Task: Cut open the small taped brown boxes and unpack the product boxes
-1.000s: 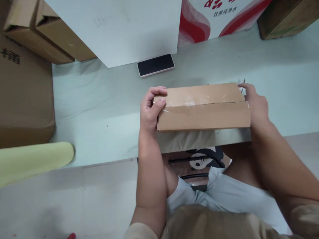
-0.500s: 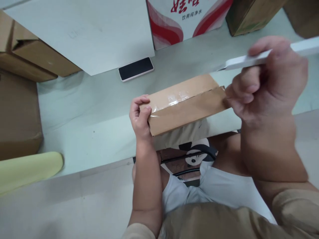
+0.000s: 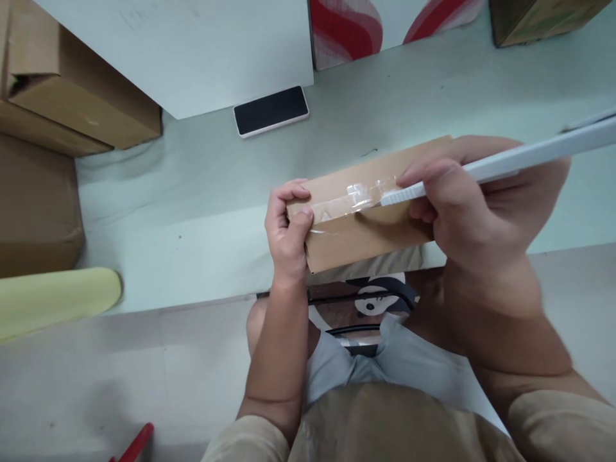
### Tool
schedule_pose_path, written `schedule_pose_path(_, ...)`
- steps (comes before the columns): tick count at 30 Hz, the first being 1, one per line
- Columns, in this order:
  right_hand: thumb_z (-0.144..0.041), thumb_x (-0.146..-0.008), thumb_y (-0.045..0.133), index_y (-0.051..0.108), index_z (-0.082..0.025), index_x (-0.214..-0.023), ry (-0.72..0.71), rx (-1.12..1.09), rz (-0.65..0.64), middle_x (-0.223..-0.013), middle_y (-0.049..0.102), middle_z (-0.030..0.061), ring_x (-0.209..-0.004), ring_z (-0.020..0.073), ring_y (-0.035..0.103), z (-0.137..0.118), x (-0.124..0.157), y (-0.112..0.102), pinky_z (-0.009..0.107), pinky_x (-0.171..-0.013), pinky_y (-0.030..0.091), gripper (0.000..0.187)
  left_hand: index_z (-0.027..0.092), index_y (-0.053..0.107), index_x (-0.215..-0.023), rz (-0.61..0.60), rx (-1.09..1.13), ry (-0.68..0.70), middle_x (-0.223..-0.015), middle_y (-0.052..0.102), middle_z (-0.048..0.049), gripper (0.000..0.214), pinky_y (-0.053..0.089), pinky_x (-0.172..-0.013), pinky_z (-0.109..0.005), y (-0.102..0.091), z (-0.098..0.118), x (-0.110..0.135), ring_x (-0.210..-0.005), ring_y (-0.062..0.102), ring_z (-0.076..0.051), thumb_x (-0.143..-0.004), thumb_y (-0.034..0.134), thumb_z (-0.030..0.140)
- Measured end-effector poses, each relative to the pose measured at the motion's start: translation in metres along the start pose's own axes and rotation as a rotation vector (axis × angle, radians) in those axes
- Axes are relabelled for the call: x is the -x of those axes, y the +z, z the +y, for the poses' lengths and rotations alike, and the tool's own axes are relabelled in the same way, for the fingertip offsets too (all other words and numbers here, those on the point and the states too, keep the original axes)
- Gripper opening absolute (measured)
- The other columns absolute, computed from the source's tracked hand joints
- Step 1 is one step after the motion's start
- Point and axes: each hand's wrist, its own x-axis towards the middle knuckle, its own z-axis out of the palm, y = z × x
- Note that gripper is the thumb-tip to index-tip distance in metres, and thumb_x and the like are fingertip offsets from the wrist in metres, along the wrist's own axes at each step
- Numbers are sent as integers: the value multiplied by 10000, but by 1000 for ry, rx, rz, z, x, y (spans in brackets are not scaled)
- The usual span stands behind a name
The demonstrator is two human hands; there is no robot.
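Note:
A small brown cardboard box (image 3: pixel 356 240) is held near the table's front edge. Clear tape (image 3: pixel 359 196) runs along the seam on its upper face. My left hand (image 3: pixel 291 228) grips the box's left end, thumb on top. In my right hand (image 3: pixel 486 199) is a white utility knife (image 3: pixel 500 160), held like a pen. Its tip rests at or just over the taped seam near the middle; contact is hard to make out. The box's right end is partly hidden behind my right hand.
A phone (image 3: pixel 272 111) lies behind the box, beside a large white box (image 3: pixel 231 58). Brown cartons (image 3: pixel 86 109) stand at the left, with a red-and-white carton (image 3: pixel 346 32) at the back. A yellow rounded object (image 3: pixel 62 298) juts in at left. Something red (image 3: pixel 137 443) shows below.
My right hand has brought the knife left and down, from above the box's right end to the middle of the taped seam. My left hand still grips the box.

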Motion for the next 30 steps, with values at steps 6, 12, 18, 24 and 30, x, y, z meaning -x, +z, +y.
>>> schedule_pose_path(6, -329, -949, 573, 713, -258, -695, 37, 61, 32, -564, 570, -81, -543, 37, 542, -2, 3, -1, 186, -515, 400, 298, 258, 653, -941, 5, 44, -5, -1030, 653, -25, 339, 492, -969, -347, 4, 0, 1, -1048, 630, -212, -805, 773, 544)
schedule_pose_path(12, -339, -961, 602, 720, -242, -694, 11, 42, 82, -557, 568, -68, -548, 47, 575, 1, 0, 2, 186, -512, 404, 308, 266, 661, -903, 30, 67, -21, -983, 645, -17, 330, 492, -949, -354, 7, 1, 1, -998, 631, -203, -784, 780, 549)
schedule_pose_path(18, -436, -984, 587, 731, -231, -732, -39, 72, -11, -547, 568, -57, -543, 35, 583, 4, -1, -2, 173, -498, 425, 356, 259, 641, -905, 37, 18, -7, -995, 643, -25, 385, 510, -935, -367, 8, 1, 0, -985, 629, -208, -776, 761, 602)
schedule_pose_path(24, -433, -987, 584, 714, -227, -720, -59, 75, -31, -545, 580, -73, -558, 31, 603, 8, -4, -7, 172, -524, 454, 362, 252, 610, -903, 41, -30, 3, -989, 625, -29, 446, 525, -937, -395, 8, 1, 0, -969, 629, -217, -776, 737, 660)
schedule_pose_path(30, -427, -989, 586, 696, -222, -685, -30, 67, 32, -518, 555, -74, -511, 13, 529, 3, -2, 0, 179, -511, 406, 383, 258, 610, -927, 30, -30, -2, -1002, 614, -30, 459, 512, -958, -402, 9, 2, 1, -1001, 633, -228, -781, 725, 678)
